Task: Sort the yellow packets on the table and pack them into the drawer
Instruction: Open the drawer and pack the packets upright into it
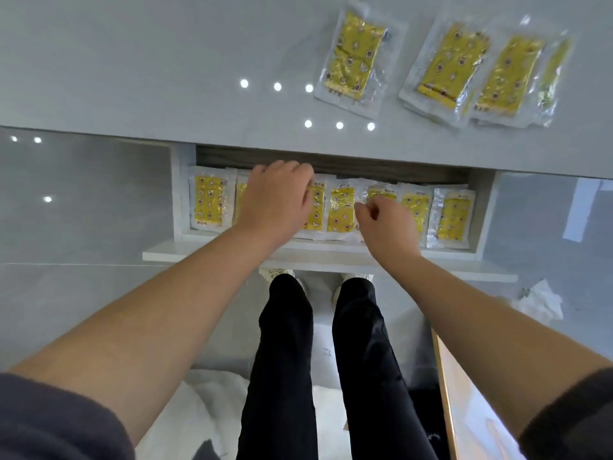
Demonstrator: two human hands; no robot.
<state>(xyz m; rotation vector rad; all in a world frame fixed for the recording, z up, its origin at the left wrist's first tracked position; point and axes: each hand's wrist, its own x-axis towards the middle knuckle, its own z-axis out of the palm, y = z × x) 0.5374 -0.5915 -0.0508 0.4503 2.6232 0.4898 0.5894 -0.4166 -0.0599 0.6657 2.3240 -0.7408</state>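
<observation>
Reaching into the open drawer (pixel 484 207) below the table (pixel 132 61), both hands work over a row of yellow packets (pixel 341 210) that stand side by side from the left wall to the right wall. The left hand (pixel 277 200) lies flat on the packets, palm down, fingers spread and loose, pressing and grasping nothing. The right hand (pixel 386 220) is partly closed, thumb and forefinger pinched together at the edge of one packet in the middle of the row; I cannot tell if it really holds the packet. On the table, at the far right, more packets remain: a single packet (pixel 355 58) lies alone, and beside it a pile (pixel 481 71) of overlapping ones. Black trousers (pixel 285 360) show below the drawer.
</observation>
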